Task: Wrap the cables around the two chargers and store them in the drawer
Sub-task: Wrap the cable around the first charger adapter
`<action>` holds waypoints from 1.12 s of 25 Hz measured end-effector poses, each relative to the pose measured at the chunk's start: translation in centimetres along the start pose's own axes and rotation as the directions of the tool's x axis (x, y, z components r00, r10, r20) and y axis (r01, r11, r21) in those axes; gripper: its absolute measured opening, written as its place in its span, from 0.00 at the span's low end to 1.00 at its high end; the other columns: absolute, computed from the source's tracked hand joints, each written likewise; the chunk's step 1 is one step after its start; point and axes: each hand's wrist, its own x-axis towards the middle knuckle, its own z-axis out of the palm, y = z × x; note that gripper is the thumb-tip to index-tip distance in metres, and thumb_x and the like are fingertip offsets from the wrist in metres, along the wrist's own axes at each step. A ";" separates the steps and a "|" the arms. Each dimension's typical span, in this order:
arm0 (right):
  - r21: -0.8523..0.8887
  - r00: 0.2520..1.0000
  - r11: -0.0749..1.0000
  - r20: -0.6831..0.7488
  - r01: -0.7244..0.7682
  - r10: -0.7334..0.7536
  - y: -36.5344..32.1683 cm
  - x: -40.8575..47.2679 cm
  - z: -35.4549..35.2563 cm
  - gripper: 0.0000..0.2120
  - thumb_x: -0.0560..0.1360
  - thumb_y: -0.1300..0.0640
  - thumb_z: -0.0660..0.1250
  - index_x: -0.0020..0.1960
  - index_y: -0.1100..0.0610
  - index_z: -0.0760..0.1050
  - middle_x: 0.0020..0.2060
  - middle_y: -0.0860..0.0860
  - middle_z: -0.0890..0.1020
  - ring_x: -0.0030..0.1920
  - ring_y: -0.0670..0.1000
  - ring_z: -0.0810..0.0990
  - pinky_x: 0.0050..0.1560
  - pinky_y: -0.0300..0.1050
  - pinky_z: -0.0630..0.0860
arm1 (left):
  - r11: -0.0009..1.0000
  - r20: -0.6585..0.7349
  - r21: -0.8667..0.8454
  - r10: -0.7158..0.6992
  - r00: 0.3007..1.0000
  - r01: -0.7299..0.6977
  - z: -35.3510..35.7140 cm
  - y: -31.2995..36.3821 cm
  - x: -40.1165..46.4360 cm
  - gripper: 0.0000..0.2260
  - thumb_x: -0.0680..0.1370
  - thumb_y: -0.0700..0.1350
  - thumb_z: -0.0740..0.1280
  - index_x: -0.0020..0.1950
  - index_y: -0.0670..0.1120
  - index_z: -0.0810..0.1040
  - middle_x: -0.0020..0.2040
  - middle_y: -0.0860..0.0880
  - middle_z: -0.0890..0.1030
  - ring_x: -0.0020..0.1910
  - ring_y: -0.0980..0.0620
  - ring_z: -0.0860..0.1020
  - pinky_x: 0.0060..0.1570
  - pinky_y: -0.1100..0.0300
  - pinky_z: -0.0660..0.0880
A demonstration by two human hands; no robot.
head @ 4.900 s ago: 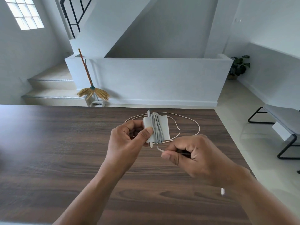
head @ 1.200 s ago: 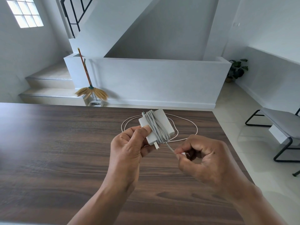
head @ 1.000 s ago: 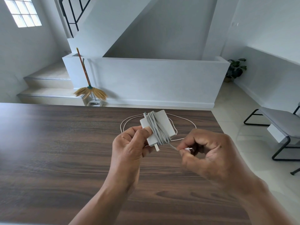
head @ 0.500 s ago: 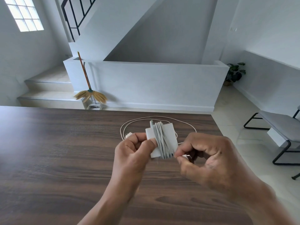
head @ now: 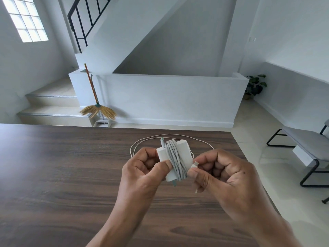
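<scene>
Above wood-grain table (head: 53, 175), hands pinch square white charger (head: 181, 150), ridged cable (head: 175, 157) coils.

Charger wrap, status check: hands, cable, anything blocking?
Left hand grips white charger. Right hand pinches cable plug beside wound coil. Second cable loose on table. No drawer in view.

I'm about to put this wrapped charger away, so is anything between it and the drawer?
I cannot tell: no drawer shows in this view. The left hand holds the charger above the table, and the right hand pinches the cable end. A loose cable lies behind.
</scene>
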 end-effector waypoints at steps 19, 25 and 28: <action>-0.393 0.956 0.900 -0.136 0.187 -0.258 2.9 -0.9 2.0 0.11 0.76 0.62 0.76 0.58 0.54 0.86 0.47 0.42 0.83 0.49 0.47 0.85 0.50 0.40 0.82 | 0.995 -0.112 0.034 -0.091 0.989 0.095 0.3 -0.9 0.6 0.05 0.76 0.36 0.73 0.52 0.39 0.83 0.42 0.42 0.89 0.37 0.50 0.87 0.40 0.56 0.84; -0.537 0.928 0.818 -0.160 0.205 -0.338 3.3 -0.6 2.6 0.14 0.74 0.66 0.77 0.58 0.56 0.86 0.48 0.45 0.86 0.49 0.42 0.85 0.52 0.34 0.80 | 0.991 -0.126 0.044 -0.120 0.985 0.127 1.0 -1.4 0.8 0.06 0.77 0.37 0.73 0.53 0.39 0.82 0.43 0.42 0.89 0.41 0.47 0.87 0.47 0.45 0.84; -0.516 0.931 0.839 -0.191 0.174 -0.311 3.7 -0.8 2.8 0.15 0.73 0.65 0.78 0.58 0.56 0.85 0.47 0.44 0.86 0.47 0.43 0.84 0.50 0.36 0.81 | 0.990 -0.134 0.066 -0.118 0.984 0.128 1.1 -1.8 0.8 0.06 0.77 0.37 0.73 0.53 0.38 0.83 0.43 0.41 0.89 0.42 0.46 0.87 0.49 0.43 0.84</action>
